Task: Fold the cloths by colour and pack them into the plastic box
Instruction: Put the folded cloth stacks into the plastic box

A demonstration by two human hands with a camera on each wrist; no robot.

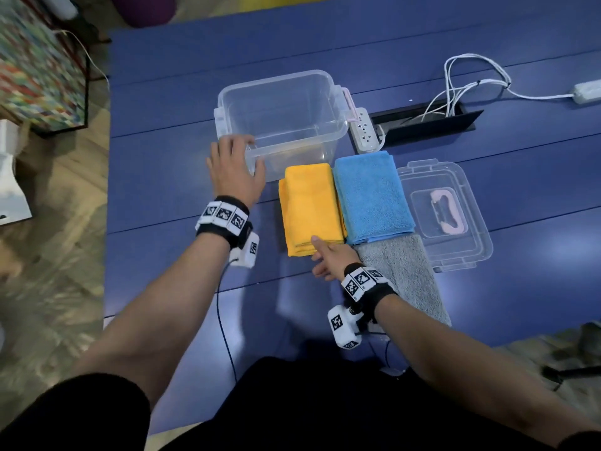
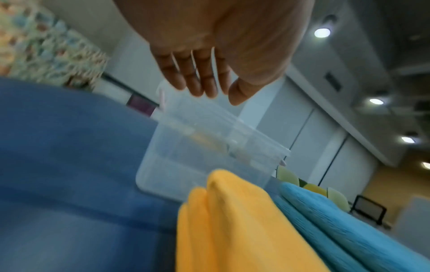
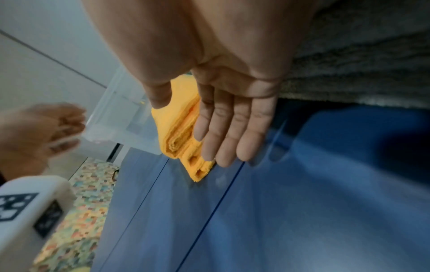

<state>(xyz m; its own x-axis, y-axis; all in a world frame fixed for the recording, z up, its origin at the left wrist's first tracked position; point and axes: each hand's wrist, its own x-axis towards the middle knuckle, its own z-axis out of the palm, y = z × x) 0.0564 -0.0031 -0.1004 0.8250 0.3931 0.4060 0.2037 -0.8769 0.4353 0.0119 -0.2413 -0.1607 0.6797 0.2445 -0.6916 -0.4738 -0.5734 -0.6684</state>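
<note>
Clear plastic box stands open on the blue table, nothing seen inside. Left hand lies over its near left corner, fingers spread and relaxed, gripping nothing; the left wrist view is blurred, so contact with the rim cannot be confirmed.

Yellow cloth, folded, lies just near of the box. Blue cloth, folded, touches its right edge. Grey cloth lies nearer, below the blue one; its near end is partly covered by the right forearm.

Right hand sits at the near right corner of the yellow cloth, fingers straight, thumb out. Right wrist view shows the fingers flat beside the stacked folds, not closed round them.

Lid lies on the table right of the blue cloth, pink handle visible through it. Power strip sits right of the box, partly behind the blue cloth's far edge.
</note>
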